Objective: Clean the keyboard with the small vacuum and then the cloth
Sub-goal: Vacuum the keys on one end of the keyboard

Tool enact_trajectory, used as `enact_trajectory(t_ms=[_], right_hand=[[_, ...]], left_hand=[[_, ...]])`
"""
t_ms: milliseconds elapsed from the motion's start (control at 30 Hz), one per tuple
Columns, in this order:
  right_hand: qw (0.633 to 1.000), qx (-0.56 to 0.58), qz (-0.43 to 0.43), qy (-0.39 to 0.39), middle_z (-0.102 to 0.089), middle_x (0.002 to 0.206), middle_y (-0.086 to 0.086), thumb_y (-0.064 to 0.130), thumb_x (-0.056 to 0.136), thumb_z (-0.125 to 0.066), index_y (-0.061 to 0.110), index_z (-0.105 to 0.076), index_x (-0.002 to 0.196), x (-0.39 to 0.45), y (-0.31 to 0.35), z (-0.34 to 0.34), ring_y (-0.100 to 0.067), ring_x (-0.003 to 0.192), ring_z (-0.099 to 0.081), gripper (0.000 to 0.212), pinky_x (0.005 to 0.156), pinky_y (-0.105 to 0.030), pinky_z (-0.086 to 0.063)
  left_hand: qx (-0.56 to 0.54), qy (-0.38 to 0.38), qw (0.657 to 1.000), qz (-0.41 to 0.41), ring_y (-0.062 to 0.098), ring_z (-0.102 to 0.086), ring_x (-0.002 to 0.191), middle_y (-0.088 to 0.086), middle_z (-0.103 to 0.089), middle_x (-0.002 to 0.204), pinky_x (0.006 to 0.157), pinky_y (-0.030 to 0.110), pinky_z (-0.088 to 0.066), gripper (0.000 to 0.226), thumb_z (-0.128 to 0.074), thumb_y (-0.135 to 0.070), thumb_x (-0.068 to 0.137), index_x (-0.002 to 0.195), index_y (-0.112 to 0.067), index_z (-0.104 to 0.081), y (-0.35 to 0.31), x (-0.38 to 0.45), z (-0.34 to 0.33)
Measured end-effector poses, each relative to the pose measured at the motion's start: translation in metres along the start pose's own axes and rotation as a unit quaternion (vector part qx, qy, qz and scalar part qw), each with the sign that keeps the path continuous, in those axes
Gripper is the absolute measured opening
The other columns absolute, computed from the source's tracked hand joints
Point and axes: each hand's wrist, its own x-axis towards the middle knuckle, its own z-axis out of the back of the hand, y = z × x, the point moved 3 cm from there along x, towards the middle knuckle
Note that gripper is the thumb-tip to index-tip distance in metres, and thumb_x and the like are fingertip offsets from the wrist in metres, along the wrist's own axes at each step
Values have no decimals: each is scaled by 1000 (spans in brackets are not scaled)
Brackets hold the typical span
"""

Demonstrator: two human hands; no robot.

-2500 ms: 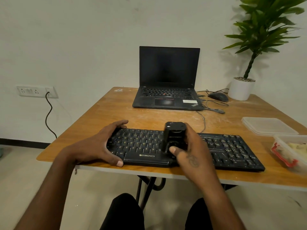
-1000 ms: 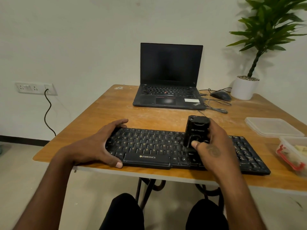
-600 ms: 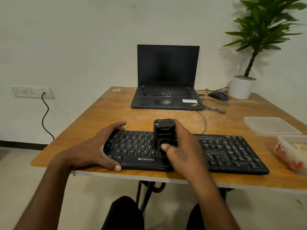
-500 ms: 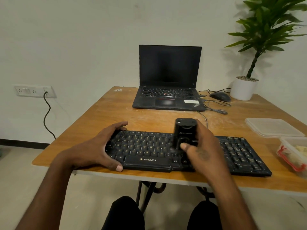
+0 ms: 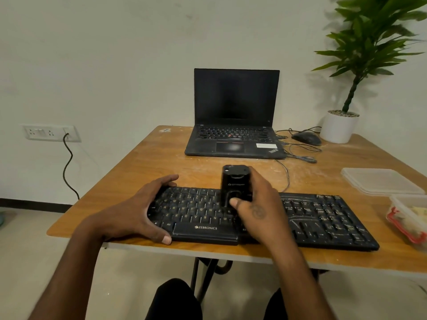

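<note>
The keyboard [image 5: 265,218] lay at the table's [image 5: 147,167] near edge, the laptop [image 5: 233,139] behind it, the mouse [image 5: 306,137] and plant pot [image 5: 338,127] right of the laptop.

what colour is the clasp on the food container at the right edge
Red, on the clear plastic food container, seen in the head view.

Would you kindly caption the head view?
Right hand runs small black vacuum over black keyboard, left hand gripping its end.

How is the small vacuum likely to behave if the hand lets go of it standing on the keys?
The small vacuum is a tall, narrow upright block on uneven keys of the keyboard, so it would probably tip. The right hand wraps it one-handed, suggesting it is fairly light. Its smooth black casing may be slippery.
</note>
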Motion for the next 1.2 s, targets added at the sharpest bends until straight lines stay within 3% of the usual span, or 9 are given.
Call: enact_trajectory(t_ms=[133, 267, 500, 600, 700, 833, 933, 1100, 1200], right_hand=[[998, 2, -38, -49, -58, 95, 23, 3, 87, -68, 42, -51, 114, -5, -21, 39, 1, 86, -57, 50, 62, -22, -40], [992, -68, -56, -91, -58, 98, 18, 7, 88, -69, 33, -53, 124, -6, -21, 45, 11, 72, -44, 47, 55, -17, -32], [996, -86, 10, -36, -68, 102, 7, 8, 86, -68, 28, -51, 124, 5, 5, -7, -11, 81, -64, 46, 51, -17, -36], [998, -55, 9, -17, -68, 107, 7, 6, 87, -68, 28, -52, 127, 7, 3, -5, -4, 83, -63, 49, 55, -16, -39], [996, -67, -29, -47, -63, 106, 11, 5, 88, -68, 31, -51, 131, 4, -8, 20, 4, 75, -53, 53, 54, -16, -36], [989, -90, -57, -101, -67, 111, 7, 8, 87, -70, 32, -51, 128, 2, -17, 39, -6, 78, -55, 51, 56, -21, -35], [993, -84, -36, -73, -66, 109, 9, 7, 88, -69, 31, -51, 127, 3, -8, 20, 2, 73, -52, 49, 53, -16, -35], [997, -73, 26, -18, -67, 104, 10, 7, 87, -69, 31, -49, 124, 8, 12, -23, -9, 84, -61, 49, 55, -14, -39], [998, -52, 33, -1, -67, 104, 12, 6, 86, -69, 33, -51, 125, 10, 11, -21, -6, 86, -63, 51, 59, -16, -43]], left_hand=[[-3, 0, 1000, 0, -10, -42, 134, -31, -32, 152, 107, 20, -45, 131, -99, -56, 49, 149, -71, -16, 2, -1, 0], [-2, 1, 1000, 2, -14, -42, 130, -31, -31, 151, 103, 19, -46, 132, -99, -57, 48, 149, -72, -15, 1, -1, 0], [3, 3, 1000, 3, -5, -42, 136, -29, -31, 153, 107, 23, -47, 133, -99, -58, 49, 151, -70, -15, 3, 0, 1], [1, 4, 1000, 2, -9, -42, 134, -30, -32, 153, 108, 23, -46, 132, -99, -57, 49, 151, -70, -15, 3, 0, 1], [1, 2, 1000, 1, -12, -42, 133, -31, -32, 153, 105, 19, -46, 132, -100, -54, 51, 151, -70, -15, 4, 0, 1], [0, -2, 1000, 1, -11, -42, 133, -31, -31, 152, 105, 19, -46, 131, -100, -52, 52, 150, -70, -15, 5, 1, 1], [-3, -3, 1000, 0, -7, -42, 135, -30, -32, 153, 106, 20, -45, 132, -101, -52, 51, 151, -70, -16, 4, 0, 1], [0, -1, 1000, 2, -14, -42, 131, -32, -32, 152, 104, 17, -45, 131, -100, -55, 50, 149, -72, -16, 3, -1, 0], [-3, 0, 1000, 0, -10, -42, 133, -30, -32, 152, 106, 20, -45, 131, -100, -55, 50, 149, -72, -16, 3, -1, 0]])
